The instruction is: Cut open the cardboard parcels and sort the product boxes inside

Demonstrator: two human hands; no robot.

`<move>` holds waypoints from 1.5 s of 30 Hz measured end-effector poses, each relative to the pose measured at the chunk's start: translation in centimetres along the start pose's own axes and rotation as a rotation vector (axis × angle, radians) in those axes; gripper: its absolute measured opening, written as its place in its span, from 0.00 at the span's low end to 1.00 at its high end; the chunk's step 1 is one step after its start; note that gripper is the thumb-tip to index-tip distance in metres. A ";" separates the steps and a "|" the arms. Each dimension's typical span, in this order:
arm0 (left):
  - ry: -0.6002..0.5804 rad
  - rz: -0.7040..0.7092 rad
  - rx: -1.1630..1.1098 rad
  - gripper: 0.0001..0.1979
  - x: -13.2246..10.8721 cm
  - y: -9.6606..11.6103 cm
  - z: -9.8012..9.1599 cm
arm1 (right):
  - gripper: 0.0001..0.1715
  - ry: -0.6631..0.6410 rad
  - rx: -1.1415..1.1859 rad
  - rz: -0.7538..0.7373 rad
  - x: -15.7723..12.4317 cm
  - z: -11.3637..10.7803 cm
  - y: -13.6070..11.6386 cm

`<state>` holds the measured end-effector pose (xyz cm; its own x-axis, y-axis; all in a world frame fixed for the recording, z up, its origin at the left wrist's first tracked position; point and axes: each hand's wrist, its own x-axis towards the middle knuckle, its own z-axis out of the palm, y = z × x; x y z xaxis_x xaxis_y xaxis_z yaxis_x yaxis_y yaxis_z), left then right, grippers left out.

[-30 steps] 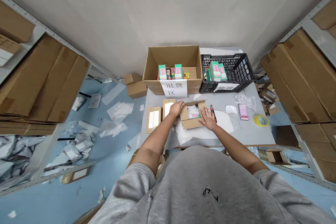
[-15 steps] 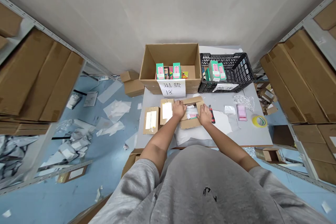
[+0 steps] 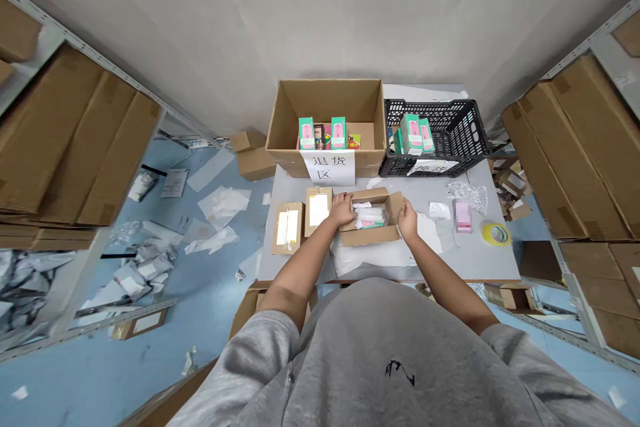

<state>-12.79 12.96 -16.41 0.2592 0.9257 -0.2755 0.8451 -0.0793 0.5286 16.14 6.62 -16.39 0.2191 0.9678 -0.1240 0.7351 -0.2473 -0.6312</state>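
An opened cardboard box (image 3: pixel 369 237) lies on the table in front of me with its flaps folded out. Inside it is a clear-wrapped item (image 3: pixel 370 215) with white, pink and green parts; its kind is unclear. My left hand (image 3: pixel 343 209) grips the box's left side at the flap. On the other side, my right hand (image 3: pixel 408 220) has its fingers on the right flap's outer edge. Two closed cardboard boxes with white labels, the nearer one (image 3: pixel 319 207) and the farther one (image 3: pixel 288 228), stand left of my left hand.
Behind are a large carton (image 3: pixel 285 161) and a black plastic crate (image 3: pixel 430 167), both holding green-and-pink boxes. To the right lie yellow tape (image 3: pixel 496 234), a pink slip (image 3: pixel 463 216) and bubble wrap (image 3: pixel 474 195). Shelves of cartons (image 3: pixel 65 140) flank the table.
My right hand has moved right and swung the right flap outward, showing more of the wrapped contents. My left hand has stayed on the box's left side.
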 end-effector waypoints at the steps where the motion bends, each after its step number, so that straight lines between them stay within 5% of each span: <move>1: -0.001 0.001 -0.043 0.45 -0.1 -0.2 -0.2 | 0.43 0.017 0.001 0.012 0.0 -0.6 0.7; 8: 0.189 -0.090 -0.190 0.40 -2.0 -0.5 -0.2 | 0.47 -0.012 -0.275 -0.203 -0.5 -1.4 0.1; 14: 0.207 -0.050 -0.329 0.34 -2.5 0.5 -0.7 | 0.48 -0.074 -0.206 -0.022 -0.6 1.1 0.6; 20: 0.266 -0.031 -0.020 0.32 -4.7 -0.8 -1.5 | 0.59 -0.159 -0.021 -0.048 -1.0 1.8 2.8; 29: 0.190 0.166 0.067 0.37 -4.4 0.1 3.0 | 0.76 -0.192 -0.072 -0.170 -1.4 1.4 2.4; 35: 0.227 0.098 0.087 0.35 -2.9 1.2 4.1 | 0.68 -0.145 -0.184 -0.160 -0.3 1.5 1.4; 45: 0.110 0.033 0.172 0.20 -0.2 0.8 2.3 | 0.53 -0.203 -0.180 -0.175 0.3 0.2 0.7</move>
<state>-11.12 11.83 -17.83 0.2433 0.9556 -0.1659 0.9069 -0.1635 0.3885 16.64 6.73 -17.05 -0.0399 0.9816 -0.1866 0.8560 -0.0627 -0.5132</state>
